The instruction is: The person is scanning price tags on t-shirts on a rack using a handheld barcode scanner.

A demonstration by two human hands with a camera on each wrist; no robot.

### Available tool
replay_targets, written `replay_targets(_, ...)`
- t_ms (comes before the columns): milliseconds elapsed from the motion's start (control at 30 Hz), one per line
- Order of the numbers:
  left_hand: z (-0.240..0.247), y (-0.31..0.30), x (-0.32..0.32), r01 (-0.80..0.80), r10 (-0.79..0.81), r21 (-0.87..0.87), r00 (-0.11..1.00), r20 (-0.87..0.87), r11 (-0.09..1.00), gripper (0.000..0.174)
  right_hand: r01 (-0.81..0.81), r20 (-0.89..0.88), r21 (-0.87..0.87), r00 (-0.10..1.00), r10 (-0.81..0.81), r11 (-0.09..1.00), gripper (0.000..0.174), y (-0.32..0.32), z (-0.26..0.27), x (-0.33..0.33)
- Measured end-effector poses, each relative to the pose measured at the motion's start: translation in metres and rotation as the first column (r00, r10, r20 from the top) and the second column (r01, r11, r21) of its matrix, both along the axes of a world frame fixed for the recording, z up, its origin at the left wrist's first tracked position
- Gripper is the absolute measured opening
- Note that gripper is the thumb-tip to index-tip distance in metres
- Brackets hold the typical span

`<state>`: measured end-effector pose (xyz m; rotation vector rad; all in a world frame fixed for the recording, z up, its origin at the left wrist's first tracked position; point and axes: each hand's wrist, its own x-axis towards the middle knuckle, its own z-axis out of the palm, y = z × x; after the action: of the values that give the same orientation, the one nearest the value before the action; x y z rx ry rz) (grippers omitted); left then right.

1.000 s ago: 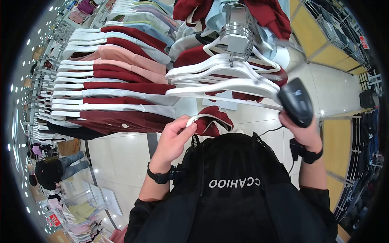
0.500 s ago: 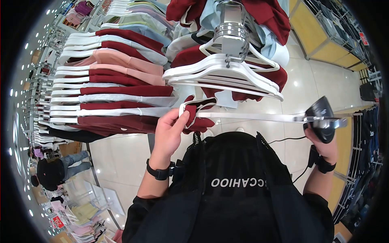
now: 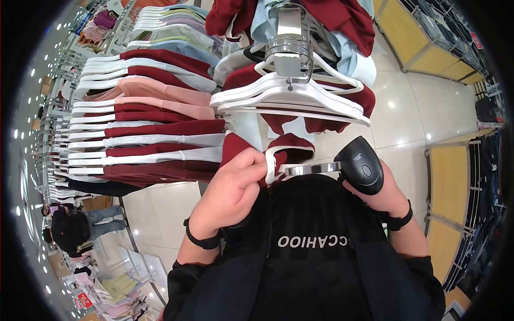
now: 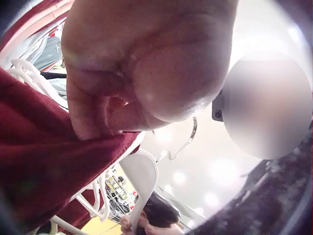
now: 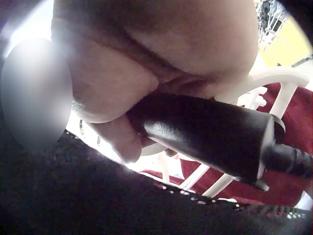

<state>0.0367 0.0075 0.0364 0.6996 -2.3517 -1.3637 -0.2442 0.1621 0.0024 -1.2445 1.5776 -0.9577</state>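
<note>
My left hand point(image 3: 230, 190) pinches the white-trimmed edge of a dark red top point(image 4: 44, 161), whose cloth bunches beside the fingers. My right hand point(image 3: 388, 190) grips a black barcode scanner point(image 3: 360, 165), its handle point(image 5: 205, 132) inside the curled fingers and a cord at the handle's end. The same hand also holds a white hanger point(image 4: 142, 169) with a metal hook point(image 4: 188, 139). One arm of that hanger lies right at the top's trimmed opening, between the two hands. Part of the hanger is hidden behind the scanner.
White hangers point(image 3: 289, 104) hang from a chrome rack end point(image 3: 289, 43) just ahead. To the left, a packed rail holds dark red, grey and pink tops point(image 3: 166, 131). Wooden-panelled shelving point(image 3: 448, 182) stands at the right. A person point(image 3: 72, 230) in dark clothing is at the far left.
The right hand swung outward with scanner and hanger, then came back in close to the left hand. The left hand keeps its pinch on the red top.
</note>
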Motion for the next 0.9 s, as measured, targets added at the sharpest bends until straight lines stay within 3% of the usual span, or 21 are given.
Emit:
replay_targets(133, 0.006, -0.004, -0.006, -0.044, 0.055, -0.175, 0.997, 0.062, 0.984, 0.032, -0.001, -0.035, -0.064, 0.999, -0.001, 0.998, 0.049, -0.001, 0.001, 0.003)
replay_targets(367, 0.005, -0.001, -0.015, -0.062, 0.062, 0.005, 0.995, -0.079, 0.998, 0.029, -0.065, -0.068, -0.064, 0.996, 0.06, 0.996, 0.049, -0.005, 0.002, 0.001)
replay_targets(467, 0.005, -0.004, -0.017, -0.024, 0.02, -0.071, 0.998, -0.056, 0.997, 0.029, -0.082, -0.045, -0.061, 0.996, 0.08, 0.995, 0.05, -0.008, 0.002, 0.005)
replay_targets(533, 0.004, -0.005, -0.021, -0.014, 0.013, -0.215, 1.0, -0.004, 0.977, 0.03, -0.087, -0.04, -0.078, 0.996, 0.084, 0.993, 0.05, -0.009, 0.0, 0.007)
replay_targets(667, 0.007, -0.005, -0.031, -0.011, 0.031, -0.263, 0.997, 0.072, 0.965, 0.032, -0.113, -0.042, -0.107, 0.993, 0.109, 0.988, 0.053, -0.009, -0.006, 0.008)
replay_targets(900, -0.001, -0.013, -0.028, 0.011, -0.012, -0.225, 1.0, -0.003, 0.974, 0.026, -0.062, 0.025, -0.072, 0.998, 0.064, 0.996, 0.049, -0.008, -0.006, 0.004)
